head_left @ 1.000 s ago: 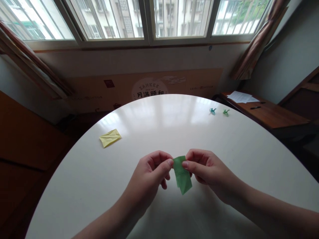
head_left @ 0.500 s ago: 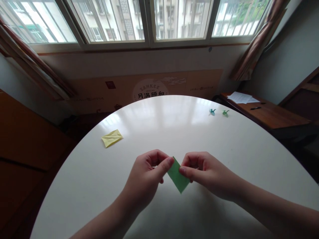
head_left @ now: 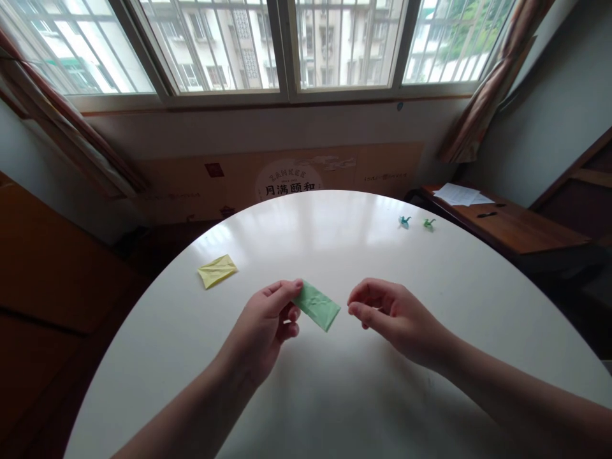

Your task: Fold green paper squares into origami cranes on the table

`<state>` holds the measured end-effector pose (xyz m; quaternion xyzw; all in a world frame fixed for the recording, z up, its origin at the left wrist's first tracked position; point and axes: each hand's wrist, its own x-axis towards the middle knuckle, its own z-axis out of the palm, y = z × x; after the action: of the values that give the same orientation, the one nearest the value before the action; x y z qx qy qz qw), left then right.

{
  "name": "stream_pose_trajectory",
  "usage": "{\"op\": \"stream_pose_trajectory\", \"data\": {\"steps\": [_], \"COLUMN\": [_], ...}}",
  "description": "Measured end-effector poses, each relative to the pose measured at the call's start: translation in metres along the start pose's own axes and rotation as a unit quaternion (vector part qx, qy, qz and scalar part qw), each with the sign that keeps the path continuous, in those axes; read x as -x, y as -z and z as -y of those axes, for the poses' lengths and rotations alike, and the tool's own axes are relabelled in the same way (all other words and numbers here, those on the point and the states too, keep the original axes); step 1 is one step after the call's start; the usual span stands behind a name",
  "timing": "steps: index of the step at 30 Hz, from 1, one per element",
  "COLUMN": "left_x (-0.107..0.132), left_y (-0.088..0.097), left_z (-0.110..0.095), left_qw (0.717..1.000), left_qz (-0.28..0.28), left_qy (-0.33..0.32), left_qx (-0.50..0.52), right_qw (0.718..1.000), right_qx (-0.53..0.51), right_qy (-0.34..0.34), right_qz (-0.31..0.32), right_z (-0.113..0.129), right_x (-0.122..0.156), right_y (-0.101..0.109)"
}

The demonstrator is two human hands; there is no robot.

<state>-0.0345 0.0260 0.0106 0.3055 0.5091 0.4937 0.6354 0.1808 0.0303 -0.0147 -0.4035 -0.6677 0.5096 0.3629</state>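
Note:
A small rectangle of folded green paper [head_left: 317, 306] hangs over the table, its creased, paler face towards me. My left hand [head_left: 270, 325] pinches its upper left corner between thumb and fingers, the other fingers curled below. To the right of the paper, a short gap away, is my right hand [head_left: 389, 315]. Its fingers are loosely curled with nothing visible between them, thumb and forefinger tips close but slightly apart. A folded yellow paper [head_left: 217, 271] lies on the table beyond my left hand.
On the far right of the round white table [head_left: 306, 236] stand two small folded-paper figures, one blue [head_left: 405, 222] and one green [head_left: 429, 224]. Past the table edge, a wooden desk [head_left: 521, 226] bears white sheets [head_left: 461, 195] and a black pen [head_left: 486, 215].
My right hand has let go of the green paper. My left hand has moved left and up with it, and the paper has turned to show a paler, creased face.

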Motion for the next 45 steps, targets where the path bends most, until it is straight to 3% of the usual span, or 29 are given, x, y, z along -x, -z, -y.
{"op": "stream_pose_trajectory", "data": {"steps": [5, 7, 11, 15, 18, 22, 33, 45], "left_x": [0.011, 0.015, 0.018, 0.018, 0.021, 0.027, 0.031, 0.036], "left_y": [-0.011, -0.014, -0.015, -0.014, -0.015, -0.015, -0.017, -0.019], "left_z": [0.011, 0.015, 0.017, 0.013, 0.007, 0.007, 0.012, 0.012], "left_qw": [0.992, 0.988, 0.975, 0.982, 0.978, 0.969, 0.973, 0.977], "left_qz": [0.033, 0.064, 0.147, 0.103, 0.098, 0.129, 0.136, 0.105], "left_qy": [0.118, 0.140, 0.145, 0.035, -0.056, -0.090, -0.056, -0.058], "left_qx": [0.030, 0.010, -0.079, -0.156, -0.176, -0.188, -0.178, -0.176], "right_qw": [0.980, 0.974, 0.989, 0.989, 0.977, 0.979, 0.984, 0.983], "right_qx": [0.075, 0.079, 0.008, -0.137, -0.195, -0.187, -0.164, -0.168], "right_qy": [0.181, 0.208, 0.139, -0.014, -0.075, -0.081, -0.068, -0.079], "right_qz": [-0.032, -0.033, -0.049, -0.053, -0.037, -0.022, -0.031, -0.009], "right_z": [0.001, 0.005, 0.013, 0.017, 0.017, 0.017, 0.019, 0.020], "right_x": [0.009, 0.012, 0.014, 0.012, 0.012, 0.016, 0.022, 0.027], "right_y": [-0.008, -0.010, -0.011, -0.010, -0.011, -0.017, -0.021, -0.020]}}
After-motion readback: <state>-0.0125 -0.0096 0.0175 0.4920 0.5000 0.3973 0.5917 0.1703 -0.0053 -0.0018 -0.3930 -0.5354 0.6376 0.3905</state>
